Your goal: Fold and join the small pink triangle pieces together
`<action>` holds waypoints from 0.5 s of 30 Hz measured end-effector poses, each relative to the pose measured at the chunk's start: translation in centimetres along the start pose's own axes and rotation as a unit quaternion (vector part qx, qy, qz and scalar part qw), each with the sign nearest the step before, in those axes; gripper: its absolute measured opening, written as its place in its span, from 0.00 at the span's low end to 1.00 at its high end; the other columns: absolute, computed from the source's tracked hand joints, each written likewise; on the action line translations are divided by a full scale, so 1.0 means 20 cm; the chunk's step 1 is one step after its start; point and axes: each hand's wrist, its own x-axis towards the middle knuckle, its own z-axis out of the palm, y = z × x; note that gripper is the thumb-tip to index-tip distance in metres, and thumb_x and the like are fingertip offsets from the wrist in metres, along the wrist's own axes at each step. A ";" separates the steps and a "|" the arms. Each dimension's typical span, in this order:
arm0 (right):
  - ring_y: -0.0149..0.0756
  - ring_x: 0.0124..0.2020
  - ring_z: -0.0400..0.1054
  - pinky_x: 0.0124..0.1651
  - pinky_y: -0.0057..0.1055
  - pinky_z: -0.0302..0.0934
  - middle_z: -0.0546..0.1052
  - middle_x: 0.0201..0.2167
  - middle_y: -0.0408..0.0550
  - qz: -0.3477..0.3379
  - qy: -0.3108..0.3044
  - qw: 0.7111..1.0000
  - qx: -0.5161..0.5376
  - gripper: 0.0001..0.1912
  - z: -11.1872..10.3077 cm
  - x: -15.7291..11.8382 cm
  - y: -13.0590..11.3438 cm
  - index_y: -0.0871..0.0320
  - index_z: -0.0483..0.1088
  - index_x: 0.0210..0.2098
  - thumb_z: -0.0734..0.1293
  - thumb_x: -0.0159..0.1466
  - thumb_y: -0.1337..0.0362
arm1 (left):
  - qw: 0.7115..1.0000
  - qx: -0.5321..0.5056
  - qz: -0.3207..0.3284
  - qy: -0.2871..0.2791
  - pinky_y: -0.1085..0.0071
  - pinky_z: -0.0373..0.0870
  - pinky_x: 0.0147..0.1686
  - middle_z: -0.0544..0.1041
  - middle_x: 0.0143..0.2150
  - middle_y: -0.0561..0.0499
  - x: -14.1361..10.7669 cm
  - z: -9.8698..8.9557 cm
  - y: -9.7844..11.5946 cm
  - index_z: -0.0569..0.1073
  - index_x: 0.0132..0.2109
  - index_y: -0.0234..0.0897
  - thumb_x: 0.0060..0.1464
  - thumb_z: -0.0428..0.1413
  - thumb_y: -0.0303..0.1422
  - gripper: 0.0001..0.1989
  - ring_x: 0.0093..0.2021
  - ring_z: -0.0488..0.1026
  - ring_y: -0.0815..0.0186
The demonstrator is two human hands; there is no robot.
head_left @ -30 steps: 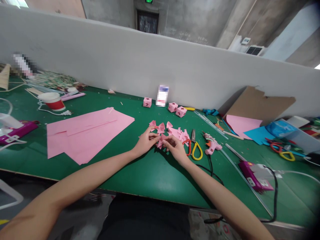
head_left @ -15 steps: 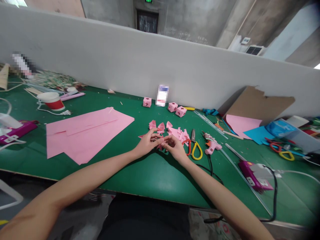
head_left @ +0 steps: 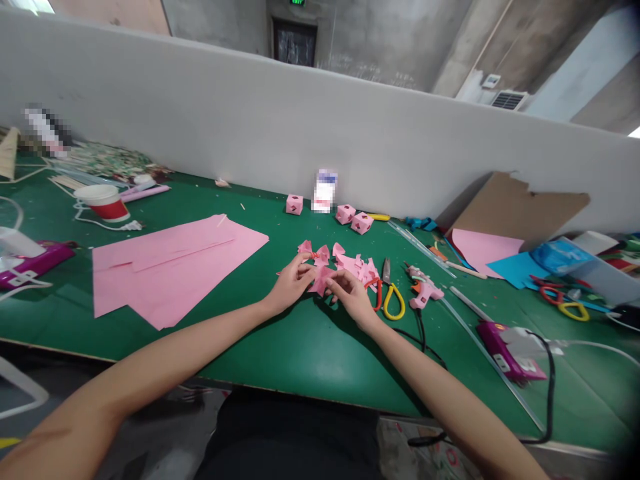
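Observation:
Between my two hands is a small folded piece of pink paper [head_left: 321, 281], held just above the green table. My left hand [head_left: 293, 280] pinches its left side with thumb and fingers. On the right side, my right hand [head_left: 347, 291] grips the paper between thumb and forefinger. Just beyond my fingers lie several small folded pink pieces [head_left: 323, 253] and a pile of pink paper strips [head_left: 359, 269]. Scissors with red and yellow handles [head_left: 394, 301] lie beside my right hand.
Three pink paper cubes [head_left: 295, 205] stand near the grey partition [head_left: 240, 120]. Large pink sheets [head_left: 175, 280] lie at left, near a paper cup [head_left: 103, 202]. To the right are a pink glue gun [head_left: 425, 291], a purple power strip [head_left: 505, 353] with cables, and cardboard [head_left: 510, 210].
The pink paper piece between my hands has opened out and shows more of its surface. My fingers have moved slightly apart along its sides.

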 end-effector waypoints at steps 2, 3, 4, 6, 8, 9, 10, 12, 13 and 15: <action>0.28 0.23 0.65 0.24 0.25 0.61 0.71 0.24 0.39 0.001 0.010 1.000 0.005 0.15 0.00 0.00 0.01 0.56 0.66 0.34 0.68 0.58 0.51 | 1.000 0.024 0.013 0.015 0.76 0.57 0.26 0.65 0.25 0.58 0.00 -0.01 -0.01 0.63 0.51 0.36 0.59 0.50 0.36 0.15 0.24 0.61 0.73; 0.27 0.22 0.64 0.24 0.25 0.61 0.70 0.23 0.39 0.000 0.012 1.000 0.007 0.15 0.00 0.01 0.01 0.56 0.66 0.34 0.68 0.58 0.51 | 0.999 0.036 0.018 0.023 0.76 0.56 0.26 0.62 0.23 0.59 0.00 -0.01 -0.01 0.63 0.50 0.36 0.59 0.50 0.35 0.13 0.23 0.59 0.73; 0.27 0.21 0.63 0.24 0.25 0.61 0.69 0.23 0.38 -0.002 0.014 1.000 0.010 0.15 0.00 0.01 0.02 0.56 0.66 0.34 0.68 0.58 0.51 | 0.998 0.044 0.021 0.028 0.76 0.54 0.25 0.60 0.22 0.59 0.00 -0.01 -0.01 0.64 0.49 0.36 0.59 0.49 0.34 0.12 0.22 0.58 0.73; 0.27 0.22 0.63 0.24 0.25 0.61 0.69 0.23 0.38 -0.006 0.015 1.000 0.015 0.15 -0.01 0.01 0.03 0.56 0.66 0.34 0.69 0.57 0.51 | 0.998 0.044 0.022 0.029 0.76 0.53 0.24 0.59 0.22 0.60 0.00 -0.01 -0.01 0.64 0.49 0.36 0.57 0.50 0.32 0.13 0.22 0.57 0.73; 0.27 0.22 0.63 0.24 0.24 0.61 0.69 0.24 0.38 -0.009 0.017 1.000 0.022 0.15 -0.01 0.01 0.04 0.56 0.66 0.34 0.69 0.57 0.51 | 0.999 0.023 0.017 0.018 0.77 0.56 0.25 0.62 0.24 0.59 0.00 0.00 -0.01 0.64 0.50 0.35 0.55 0.52 0.31 0.15 0.23 0.60 0.74; 0.27 0.22 0.63 0.24 0.24 0.61 0.69 0.24 0.38 -0.010 0.020 0.999 0.025 0.16 -0.01 0.02 0.05 0.55 0.66 0.34 0.69 0.57 0.51 | 1.000 0.010 0.012 0.012 0.77 0.58 0.27 0.65 0.26 0.58 0.01 0.00 -0.01 0.63 0.50 0.35 0.53 0.54 0.31 0.17 0.24 0.62 0.73; 0.27 0.22 0.63 0.24 0.24 0.62 0.69 0.23 0.38 -0.010 0.023 0.999 0.027 0.16 -0.01 0.02 0.05 0.55 0.66 0.34 0.69 0.57 0.51 | 1.000 -0.003 0.006 0.009 0.76 0.61 0.28 0.68 0.27 0.57 0.01 0.01 -0.02 0.63 0.51 0.35 0.52 0.55 0.31 0.19 0.26 0.65 0.73; 0.27 0.21 0.62 0.24 0.24 0.62 0.68 0.22 0.38 -0.010 0.030 0.999 0.026 0.16 -0.02 0.02 0.05 0.55 0.66 0.34 0.69 0.57 0.50 | 1.000 -0.026 -0.009 0.011 0.74 0.66 0.33 0.72 0.32 0.54 0.01 0.01 -0.03 0.62 0.51 0.34 0.49 0.58 0.31 0.22 0.30 0.69 0.71; 0.26 0.21 0.62 0.24 0.24 0.62 0.68 0.22 0.37 -0.009 0.033 0.999 0.026 0.16 -0.02 0.01 0.04 0.55 0.66 0.34 0.69 0.57 0.50 | 0.999 -0.034 -0.017 0.014 0.73 0.67 0.35 0.73 0.34 0.52 0.01 0.01 -0.03 0.62 0.51 0.34 0.48 0.59 0.31 0.23 0.32 0.71 0.70; 0.26 0.20 0.61 0.24 0.24 0.62 0.67 0.22 0.37 -0.008 0.037 0.999 0.031 0.16 -0.02 0.01 0.03 0.55 0.66 0.34 0.69 0.57 0.50 | 0.998 -0.048 -0.032 0.018 0.72 0.69 0.37 0.74 0.36 0.50 0.02 0.01 -0.04 0.62 0.51 0.34 0.46 0.61 0.31 0.25 0.34 0.73 0.68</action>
